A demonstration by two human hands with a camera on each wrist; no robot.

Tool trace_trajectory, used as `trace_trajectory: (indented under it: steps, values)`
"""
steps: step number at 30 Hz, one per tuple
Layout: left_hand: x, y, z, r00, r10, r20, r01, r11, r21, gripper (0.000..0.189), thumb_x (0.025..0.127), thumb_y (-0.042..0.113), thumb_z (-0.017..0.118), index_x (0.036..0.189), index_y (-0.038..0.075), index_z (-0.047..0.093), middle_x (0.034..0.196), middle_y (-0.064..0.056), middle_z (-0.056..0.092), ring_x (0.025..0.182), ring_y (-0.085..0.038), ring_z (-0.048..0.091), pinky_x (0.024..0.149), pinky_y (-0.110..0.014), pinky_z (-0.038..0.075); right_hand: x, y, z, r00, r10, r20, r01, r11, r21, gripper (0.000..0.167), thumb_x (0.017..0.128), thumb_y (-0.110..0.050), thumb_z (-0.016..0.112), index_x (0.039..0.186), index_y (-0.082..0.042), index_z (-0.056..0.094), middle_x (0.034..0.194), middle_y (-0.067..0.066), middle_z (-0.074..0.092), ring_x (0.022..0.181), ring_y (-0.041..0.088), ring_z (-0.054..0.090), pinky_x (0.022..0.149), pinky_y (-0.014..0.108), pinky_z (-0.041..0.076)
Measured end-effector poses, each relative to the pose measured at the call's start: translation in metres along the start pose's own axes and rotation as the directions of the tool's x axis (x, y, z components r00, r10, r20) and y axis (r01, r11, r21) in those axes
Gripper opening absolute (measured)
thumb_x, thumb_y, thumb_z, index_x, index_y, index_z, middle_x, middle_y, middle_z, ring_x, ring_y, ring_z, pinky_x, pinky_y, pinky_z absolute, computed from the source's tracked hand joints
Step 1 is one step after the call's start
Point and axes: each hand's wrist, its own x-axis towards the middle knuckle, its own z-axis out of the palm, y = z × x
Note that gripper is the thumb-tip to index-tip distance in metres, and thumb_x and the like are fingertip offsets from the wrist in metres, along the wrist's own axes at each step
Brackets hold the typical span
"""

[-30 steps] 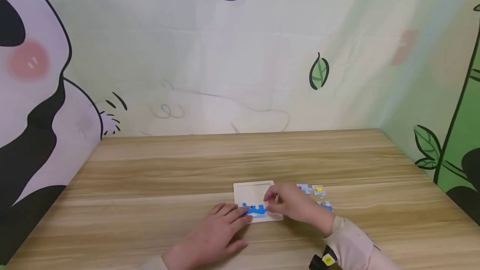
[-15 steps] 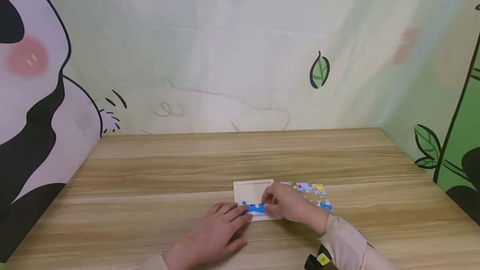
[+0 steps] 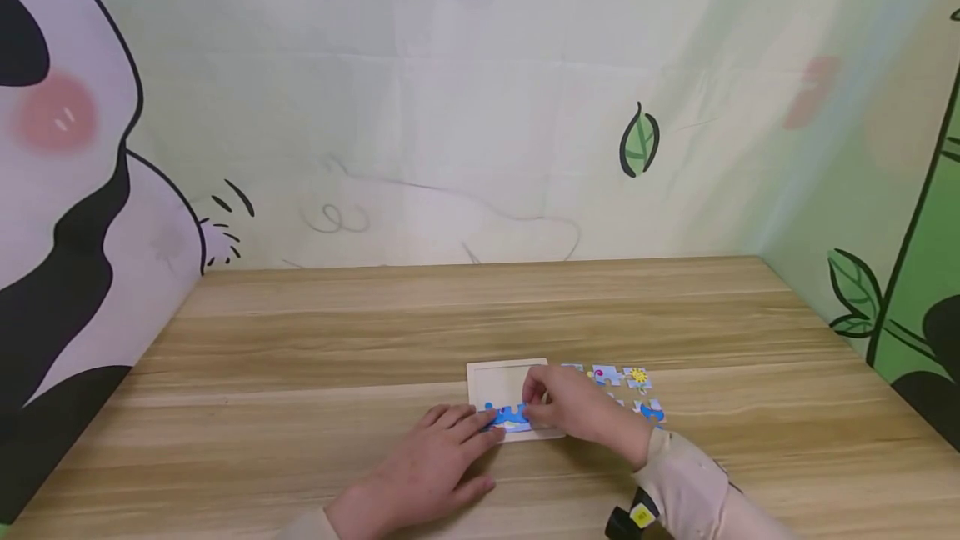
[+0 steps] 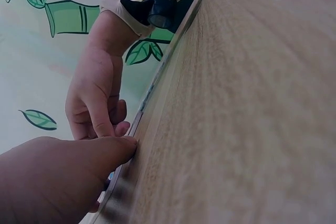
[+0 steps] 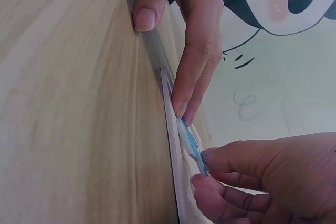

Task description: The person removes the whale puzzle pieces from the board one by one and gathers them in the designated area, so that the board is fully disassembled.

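Observation:
A square wooden puzzle tray (image 3: pixel 472 386) lies on the table in the head view, with a row of blue jigsaw pieces (image 3: pixel 512 416) along its near side. My left hand (image 3: pixel 431 461) is spread with straight fingers, their tips resting on the tray's left side and the row's left end. At the row's right end, my right hand (image 3: pixel 588 411) pinches a jigsaw piece (image 5: pixel 203 167) between thumb and finger; the right wrist view shows its blue edge. Most of that piece is hidden from the head view by the fingers.
Several loose jigsaw pieces (image 3: pixel 636 377), one with a yellow sun, lie on the wooden table (image 3: pixel 337 340) right of the tray, partly behind my right hand. A printed wall (image 3: pixel 480 107) with leaves and a panda stands behind the table.
My right hand has shifted slightly left along the row of blue pieces, uncovering more loose pieces behind it. The left hand stays in place on the tray.

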Motion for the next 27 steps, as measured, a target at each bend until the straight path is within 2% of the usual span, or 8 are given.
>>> trace_trajectory:
  steps: [10,20,27]
  values:
    - [0.000,0.000,0.000,1.000,0.013,-0.005,-0.013,1.000,0.011,0.051,0.095,0.049,0.051,0.138,0.022,0.052,0.146,0.000,0.050,0.130,-0.022,0.049,0.107,-0.044,0.040,0.002,0.004,0.003,0.999,-0.028,-0.021,0.029,0.997,0.075,0.005,0.082,-0.002,0.065,0.086,-0.005,0.065,0.074,-0.001,0.061,0.061,0.004,0.050,0.055,0.017,0.043]
    - [0.001,-0.001,0.000,1.000,0.007,0.007,-0.007,1.000,-0.001,0.050,0.095,0.050,0.049,0.138,0.023,0.052,0.145,0.001,0.050,0.130,-0.022,0.049,0.107,-0.044,0.040,0.002,0.008,-0.002,0.999,-0.031,0.034,0.022,0.973,0.229,0.004,0.085,-0.001,0.065,0.089,-0.001,0.065,0.073,0.001,0.060,0.055,0.008,0.053,0.048,0.018,0.043]
    - [0.002,-0.001,0.001,1.000,0.011,-0.012,-0.011,1.000,-0.005,0.050,0.095,0.049,0.051,0.137,0.023,0.053,0.145,0.001,0.051,0.130,-0.022,0.049,0.107,-0.045,0.040,0.000,0.011,-0.011,0.998,-0.047,0.030,0.038,0.970,0.242,0.005,0.087,-0.003,0.066,0.091,-0.001,0.065,0.075,0.003,0.062,0.056,0.008,0.054,0.051,0.019,0.048]
